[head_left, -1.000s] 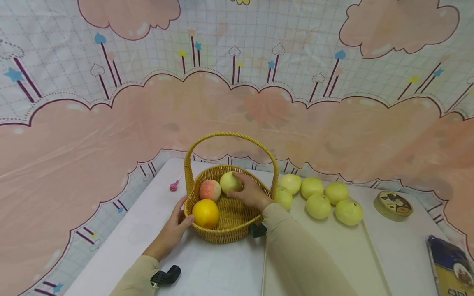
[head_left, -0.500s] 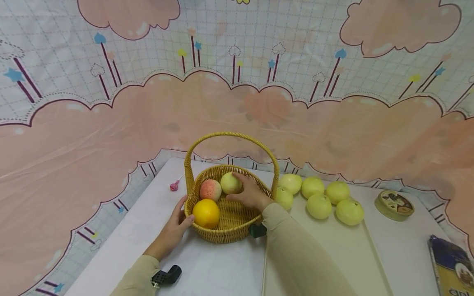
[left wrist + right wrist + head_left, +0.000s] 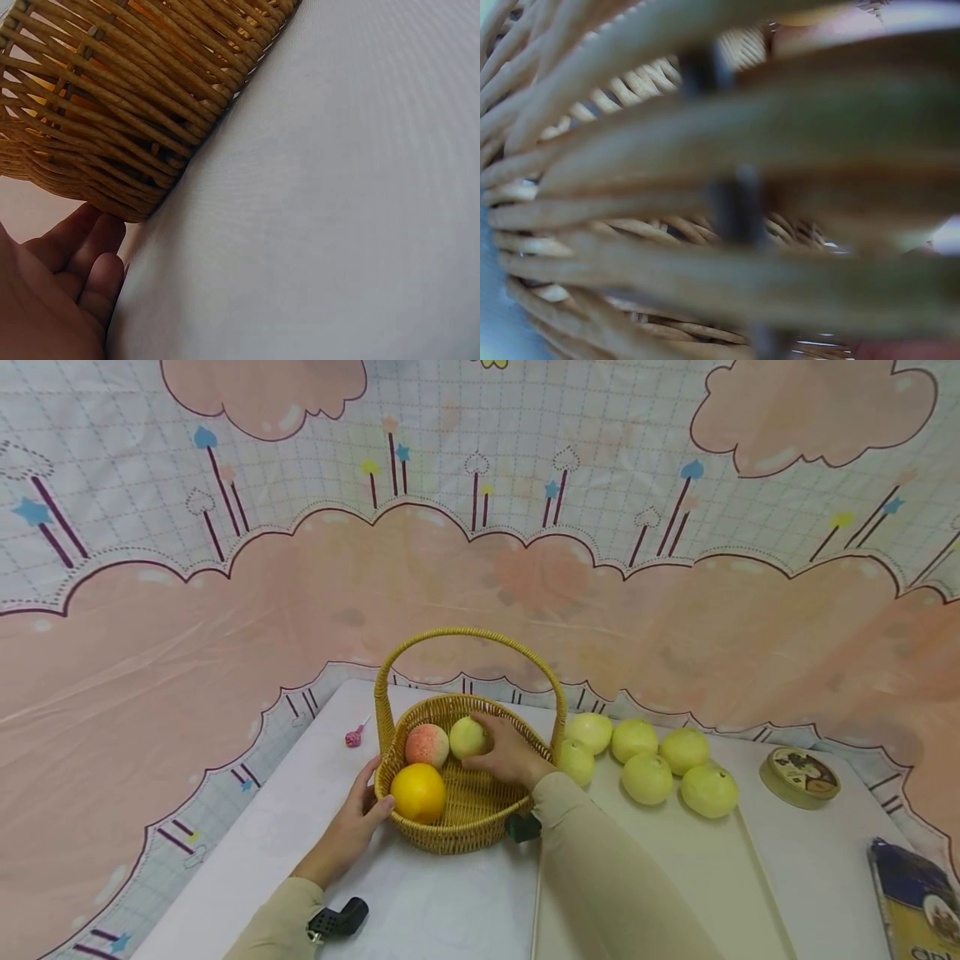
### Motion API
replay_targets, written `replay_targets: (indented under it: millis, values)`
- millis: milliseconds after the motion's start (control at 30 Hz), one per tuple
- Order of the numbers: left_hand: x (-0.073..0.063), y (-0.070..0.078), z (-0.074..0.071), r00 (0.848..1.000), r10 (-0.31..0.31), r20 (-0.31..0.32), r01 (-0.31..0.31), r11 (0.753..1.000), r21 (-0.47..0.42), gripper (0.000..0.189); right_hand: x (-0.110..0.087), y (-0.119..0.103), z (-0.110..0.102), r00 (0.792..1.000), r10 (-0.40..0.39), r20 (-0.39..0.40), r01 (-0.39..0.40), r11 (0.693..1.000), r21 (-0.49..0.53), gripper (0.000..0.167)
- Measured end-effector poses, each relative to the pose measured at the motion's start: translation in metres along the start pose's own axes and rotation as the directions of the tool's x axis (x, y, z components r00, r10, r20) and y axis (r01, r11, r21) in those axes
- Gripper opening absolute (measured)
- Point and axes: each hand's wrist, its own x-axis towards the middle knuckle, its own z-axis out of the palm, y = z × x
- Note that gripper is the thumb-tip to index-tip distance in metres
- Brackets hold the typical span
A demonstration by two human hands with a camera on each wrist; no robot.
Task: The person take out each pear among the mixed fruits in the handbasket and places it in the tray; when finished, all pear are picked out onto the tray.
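Observation:
A wicker basket (image 3: 467,835) with a tall arched handle stands on the white table. Inside it lie a red-and-cream peach (image 3: 427,746), an orange (image 3: 418,793) and a pale green round fruit (image 3: 468,738). My right hand (image 3: 512,752) reaches in over the right rim and holds the green fruit between thumb and fingers. At the left side, my left hand (image 3: 354,827) grips the basket, its thumb by the rim. In the left wrist view its fingers (image 3: 101,232) touch the low outer weave. Blurred weave close to the lens fills most of the right wrist view.
Several pale green round fruits (image 3: 647,778) sit at the far end of a cream tray (image 3: 675,877), right of the basket. Beyond are a round tin (image 3: 799,777) and a blue-and-yellow packet (image 3: 918,902). A pink lollipop (image 3: 354,737) lies left. A patterned cloth hangs behind.
The green fruit in my right hand has shifted slightly nearer to me and lower in the basket. My left hand keeps its place on the basket.

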Motion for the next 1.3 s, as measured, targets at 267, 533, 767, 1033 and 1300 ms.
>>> replay_targets:
  millis: [267, 533, 767, 1033, 1300]
  values:
    - [-0.0007, 0.0003, 0.0004, 1.0, 0.003, -0.004, -0.003, 1.0, 0.006, 0.076, -0.0008, 0.0017, 0.0007, 0.998, 0.065, 0.005, -0.065, 0.998, -0.024, 0.08]
    - [-0.0015, 0.0016, 0.0009, 1.0, -0.001, -0.005, 0.001, 1.0, 0.003, 0.076, 0.0008, 0.0019, 0.0005, 0.998, 0.015, 0.065, -0.015, 1.0, 0.004, 0.085]
    - [-0.0014, 0.001, 0.0006, 1.0, 0.001, -0.003, -0.001, 1.0, -0.003, 0.076, -0.0014, 0.0008, 0.0003, 0.991, 0.034, 0.127, -0.03, 0.999, -0.033, 0.087]
    - [-0.0001, 0.0002, 0.0003, 1.0, -0.001, -0.005, 0.001, 1.0, -0.003, 0.076, -0.0042, -0.002, -0.0009, 0.986, 0.057, 0.156, -0.049, 0.997, -0.053, 0.087]
    - [-0.0012, 0.0015, 0.0007, 1.0, -0.003, -0.003, 0.003, 1.0, 0.008, 0.076, -0.0075, -0.0038, -0.004, 0.985, 0.045, 0.166, -0.034, 0.997, -0.063, 0.085]
